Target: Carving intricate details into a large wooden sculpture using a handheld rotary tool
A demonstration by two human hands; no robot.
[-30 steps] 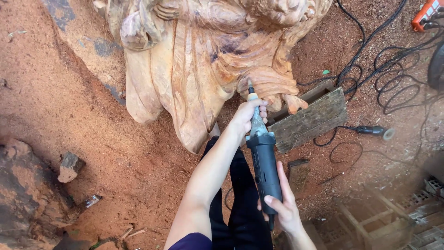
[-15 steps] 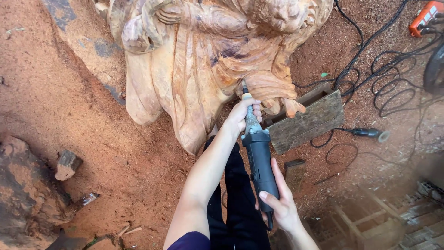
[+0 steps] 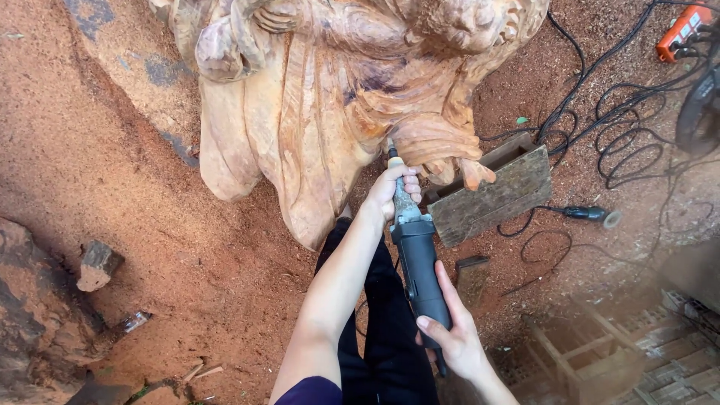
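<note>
1. Left hand (image 3: 395,189) fingers wrap the grinder (image 3: 417,264) neck at centre; tip meets the carving (image 3: 337,90).
2. Right hand (image 3: 455,341) fingers clasp its rear.
3. Red sawdust floor (image 3: 112,172); cables (image 3: 622,142) upper right.

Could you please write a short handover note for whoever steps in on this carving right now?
Left hand: wrapped around the metal neck of the die grinder, close to the bit.
Right hand: gripping the rear of the grinder's dark body.
The bit touches the wooden statue at the folds under its carved hand. The statue stands on red sawdust ground, with a wooden box beside it and black cables to the right.
Done: drapery and hand are already shaped.
Left: the detail at the bit looks unfinished; the surface appears rough throughout.
</note>
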